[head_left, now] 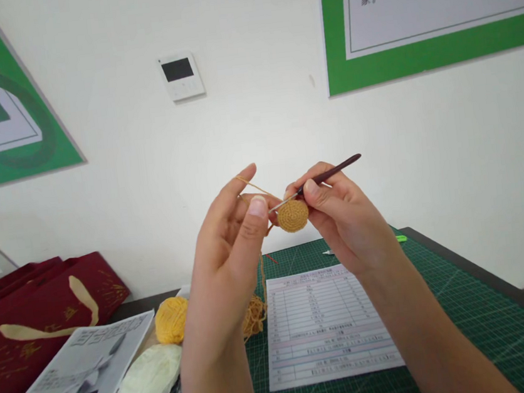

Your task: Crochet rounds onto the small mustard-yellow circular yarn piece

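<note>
Left hand (229,238) pinches the tan crocheted disc (293,216) at its left edge, index finger raised with a strand of yarn (261,189) looped over it; right hand (347,215) grips the dark handle of a crochet hook (341,165), metal shaft lying along the disc's upper edge, fingers close against its right side. Disc is held up in front of the white wall (253,122), above a green cutting mat (468,305) bearing a printed sheet (326,340), with loose tan yarn (255,314) beside the left forearm.
</note>
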`<state>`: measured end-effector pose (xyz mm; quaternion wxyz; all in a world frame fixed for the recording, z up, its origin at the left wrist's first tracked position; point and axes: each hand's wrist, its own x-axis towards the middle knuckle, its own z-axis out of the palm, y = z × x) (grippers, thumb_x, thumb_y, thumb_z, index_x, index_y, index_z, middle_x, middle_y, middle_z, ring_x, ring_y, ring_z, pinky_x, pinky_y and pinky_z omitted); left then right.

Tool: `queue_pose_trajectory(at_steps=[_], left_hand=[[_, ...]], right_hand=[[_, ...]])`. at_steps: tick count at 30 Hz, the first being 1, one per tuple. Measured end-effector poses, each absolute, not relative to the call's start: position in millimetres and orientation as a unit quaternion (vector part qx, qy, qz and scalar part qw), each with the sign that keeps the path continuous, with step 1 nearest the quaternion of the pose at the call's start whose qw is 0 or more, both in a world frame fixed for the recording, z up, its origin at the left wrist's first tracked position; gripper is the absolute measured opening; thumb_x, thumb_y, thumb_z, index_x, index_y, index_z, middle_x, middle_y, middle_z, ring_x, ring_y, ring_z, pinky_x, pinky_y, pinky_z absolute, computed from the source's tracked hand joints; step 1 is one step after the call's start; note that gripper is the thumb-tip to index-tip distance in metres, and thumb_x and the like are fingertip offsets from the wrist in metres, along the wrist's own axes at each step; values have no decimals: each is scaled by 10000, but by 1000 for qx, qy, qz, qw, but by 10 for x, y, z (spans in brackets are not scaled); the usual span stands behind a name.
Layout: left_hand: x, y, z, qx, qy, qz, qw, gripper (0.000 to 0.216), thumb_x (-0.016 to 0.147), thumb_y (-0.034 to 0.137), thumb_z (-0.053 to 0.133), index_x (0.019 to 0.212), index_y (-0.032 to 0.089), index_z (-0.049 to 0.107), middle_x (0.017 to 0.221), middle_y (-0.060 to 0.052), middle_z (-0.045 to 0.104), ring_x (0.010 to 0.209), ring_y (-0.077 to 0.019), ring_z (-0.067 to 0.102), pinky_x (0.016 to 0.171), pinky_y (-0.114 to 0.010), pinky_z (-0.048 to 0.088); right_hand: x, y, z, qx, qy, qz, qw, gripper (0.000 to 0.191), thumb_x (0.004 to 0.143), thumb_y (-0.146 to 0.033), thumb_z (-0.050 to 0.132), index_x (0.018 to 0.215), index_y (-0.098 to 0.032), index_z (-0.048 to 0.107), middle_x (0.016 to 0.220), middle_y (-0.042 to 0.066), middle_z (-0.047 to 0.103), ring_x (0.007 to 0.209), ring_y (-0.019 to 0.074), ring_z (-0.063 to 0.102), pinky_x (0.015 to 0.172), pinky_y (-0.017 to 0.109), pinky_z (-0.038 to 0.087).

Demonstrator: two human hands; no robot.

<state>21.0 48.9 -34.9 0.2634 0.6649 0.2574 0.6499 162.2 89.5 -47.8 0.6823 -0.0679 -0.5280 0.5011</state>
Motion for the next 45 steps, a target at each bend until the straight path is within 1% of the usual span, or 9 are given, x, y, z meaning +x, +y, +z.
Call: queue_pose_trajectory(at_steps=[2, 4, 7, 10, 17, 28, 32, 36, 45], left_hand=[[249, 454, -342, 641, 220, 659, 327, 461, 966, 299, 640, 1394, 144, 568, 981, -71, 714, 887, -187, 646, 797, -313, 500], [276, 443, -325, 625, 219, 660, 355, 550, 884, 211, 742, 1400, 156, 560, 927, -49, 716, 864, -179, 665, 792, -303, 529], [292, 446, -298, 602, 235, 670, 366, 688, 757, 67, 815, 1392, 178, 573, 873, -20, 719, 811, -154, 677, 765, -270, 560], [287, 442, -280, 578, 244, 688, 365, 663, 718, 41, 826, 1337, 164, 626, 815, -10, 713, 758, -141, 679, 751, -257, 572], [296, 356, -185, 537, 257, 707, 382, 572, 700, 74, 857, 1234, 186, 687, 744, 19, 707, 688, -133, 691, 717, -249, 583], [301, 215, -78, 511, 260, 726, 379, 510, 684, 78, 868, 1157, 209, 732, 709, 46, 698, 713, -120, 699, 896, -294, 584], [300, 208, -74, 519, 263, 741, 335, 502, 672, 74, 875, 1133, 227, 750, 702, 41, 691, 718, -124, 682, 843, -268, 585], [310, 183, -70, 525, 263, 754, 294, 462, 680, 79, 873, 1098, 239, 762, 706, 37, 694, 737, -131, 678, 860, -267, 570], [327, 150, -48, 527, 260, 760, 279, 445, 683, 64, 864, 1073, 255, 767, 694, 33, 713, 733, -135, 675, 847, -256, 561]], right_hand=[[1615, 875, -480, -71, -531, 484, 692, 99, 895, -259, 687, 819, -239, 628, 838, -15, 700, 796, 149, 637, 814, 324, 515], [1609, 850, -481, -76, -534, 466, 701, 91, 898, -246, 688, 834, -244, 624, 850, -20, 699, 805, 148, 640, 832, 324, 517], [1597, 815, -478, -72, -540, 452, 706, 90, 906, -229, 688, 843, -245, 626, 858, -23, 702, 818, 140, 646, 841, 308, 518], [1577, 793, -464, -72, -545, 454, 701, 85, 913, -233, 688, 848, -248, 635, 863, -23, 707, 811, 139, 643, 831, 307, 523], [1514, 737, -416, -72, -541, 456, 703, 81, 945, -288, 683, 893, -236, 651, 870, -23, 712, 788, 112, 619, 736, 253, 484], [1427, 613, -386, -71, -517, 449, 725, 99, 961, -352, 662, 924, -262, 648, 876, -23, 715, 787, 120, 606, 734, 254, 472], [1428, 592, -369, -73, -514, 436, 735, 108, 963, -364, 657, 923, -264, 648, 834, -28, 701, 758, 117, 576, 735, 249, 464], [1444, 561, -339, -72, -519, 419, 742, 118, 969, -374, 645, 926, -264, 650, 841, -19, 710, 742, 120, 537, 718, 248, 445], [1462, 533, -314, -36, -527, 406, 746, 128, 1022, -354, 543, 939, -273, 596, 831, -12, 725, 704, 137, 502, 681, 271, 434]])
